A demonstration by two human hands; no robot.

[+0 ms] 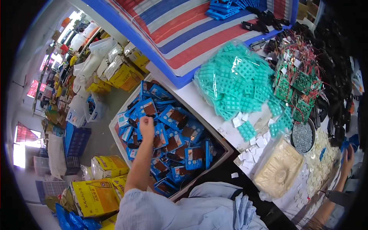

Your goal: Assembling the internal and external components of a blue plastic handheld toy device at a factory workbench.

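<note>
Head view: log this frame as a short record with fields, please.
Left hand: at the piled blue calculator-like devices; grip unclear
Other hand: far right, beside something blue; owner unclear
Container: pale, full of those devices
Worktable: teal keypads, many bagged; green circuit boards, red wires
Lower left: yellow cartons

Pale grey-blue shirt, creased, folds bunched toward five o'clock, loose sleeve at seven o'clock, bare forearm beyond
</note>
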